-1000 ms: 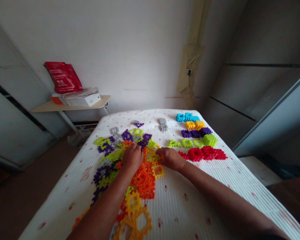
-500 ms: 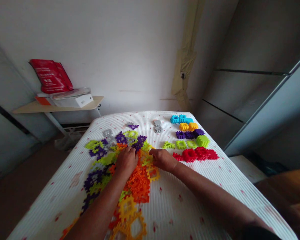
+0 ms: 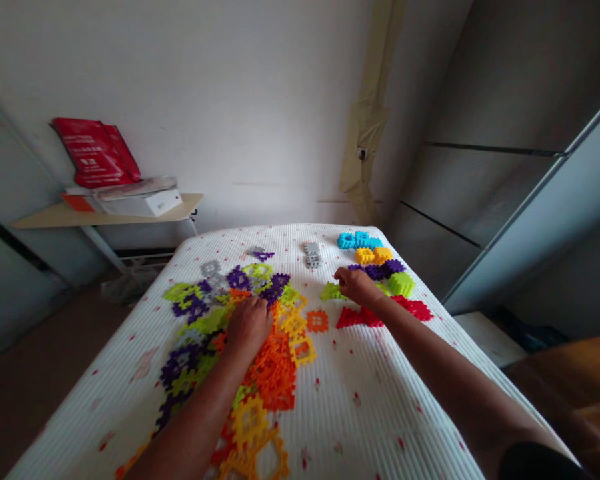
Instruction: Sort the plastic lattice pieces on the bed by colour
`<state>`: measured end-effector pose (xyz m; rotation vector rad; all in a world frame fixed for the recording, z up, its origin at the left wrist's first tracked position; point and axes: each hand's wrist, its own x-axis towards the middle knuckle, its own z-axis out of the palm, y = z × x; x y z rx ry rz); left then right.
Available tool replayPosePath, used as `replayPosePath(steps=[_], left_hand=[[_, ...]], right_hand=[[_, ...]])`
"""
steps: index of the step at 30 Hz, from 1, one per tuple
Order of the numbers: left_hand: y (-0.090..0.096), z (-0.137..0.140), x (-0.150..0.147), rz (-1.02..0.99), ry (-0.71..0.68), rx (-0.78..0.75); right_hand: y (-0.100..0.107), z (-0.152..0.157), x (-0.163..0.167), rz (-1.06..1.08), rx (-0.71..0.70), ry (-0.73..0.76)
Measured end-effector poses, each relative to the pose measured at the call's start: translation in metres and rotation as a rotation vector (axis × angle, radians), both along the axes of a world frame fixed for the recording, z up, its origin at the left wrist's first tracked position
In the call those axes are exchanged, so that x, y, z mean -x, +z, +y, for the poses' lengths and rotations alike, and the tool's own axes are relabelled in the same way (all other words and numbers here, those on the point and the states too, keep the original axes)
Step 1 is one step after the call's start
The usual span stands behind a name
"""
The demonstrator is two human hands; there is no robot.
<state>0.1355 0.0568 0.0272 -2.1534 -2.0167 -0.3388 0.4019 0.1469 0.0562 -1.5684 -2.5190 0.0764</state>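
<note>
My left hand (image 3: pixel 251 323) rests on a heap of flat plastic interlocking pieces with notched edges. Its fingers are curled down at an orange piece (image 3: pixel 240 294), and what they grip is hidden. Purple pieces (image 3: pixel 275 289), yellow pieces (image 3: pixel 294 324) and a thick spread of orange pieces (image 3: pixel 275 373) surround it. My right hand (image 3: pixel 356 285) hovers over the sorted rows, closed, fingers bent together; I cannot make out anything in them. Just beneath it are lime green pieces (image 3: pixel 331 291) and red pieces (image 3: pixel 413 308). A single orange square piece (image 3: pixel 317 321) lies between the hands.
Blue (image 3: pixel 360 241), yellow (image 3: pixel 373 256) and purple (image 3: pixel 380 271) blocks line the table's far right. Two grey blocks (image 3: pixel 312 255) stand at the back middle. A white quilted cloth (image 3: pixel 360 413) covers the table. Behind left, a side table (image 3: pixel 45 215) carries a red bag (image 3: pixel 94 152).
My right hand has moved from the heap's right edge to the right and away, over the green row. The orange square piece now shows beside the heap. My left hand has stayed in place.
</note>
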Motion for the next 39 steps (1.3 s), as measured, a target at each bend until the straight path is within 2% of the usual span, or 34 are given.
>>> replayPosePath(steps=[5,15,39], left_hand=[[0.0,0.0001,0.0003,0.0,0.002,0.008],[-0.0014,0.0007,0.0004,0.006,0.0,0.012],[-0.0016,0.0003,0.0005,0.03,-0.001,-0.004]], right_hand=[[-0.0088,0.0034,0.0,-0.051,0.041,-0.009],[-0.0058,0.0003,0.0048,-0.13,0.085,0.006],[-0.0064,-0.0003,0.0056,-0.08,0.085,-0.073]])
